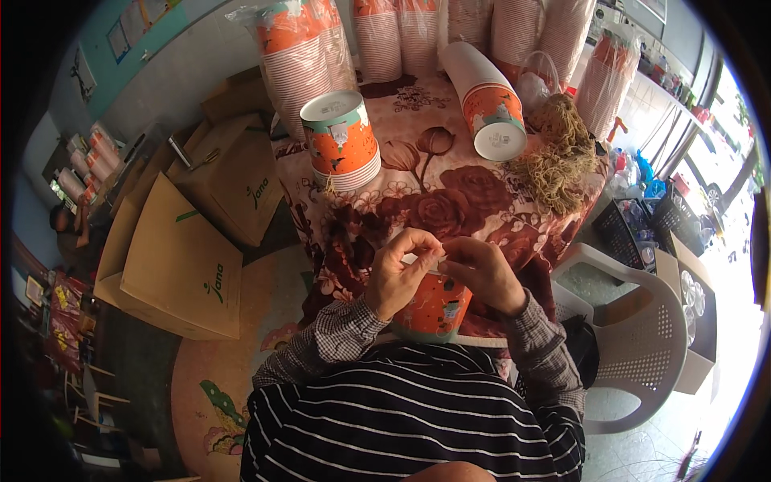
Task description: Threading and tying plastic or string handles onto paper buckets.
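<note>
My left hand (399,271) and my right hand (484,273) meet at the fingertips, both closed in a pinch. Whatever lies between them is too small to name. Right below them, at the table's front edge, is an orange paper bucket (438,308) with a green band; the hands cover its upper part. A short stack of the same buckets (341,145) stands upside down at the left of the table. Farther back on the right, a longer stack (488,100) lies on its side, beside a bundle of tan strings (554,165).
Tall plastic-wrapped stacks of buckets (377,48) line the table's far side. A flowered cloth (450,193) covers the table. Cardboard boxes (185,265) stand to the left, a white plastic chair (642,337) to the right, with black crates (630,233) behind it. Another person (72,233) is far left.
</note>
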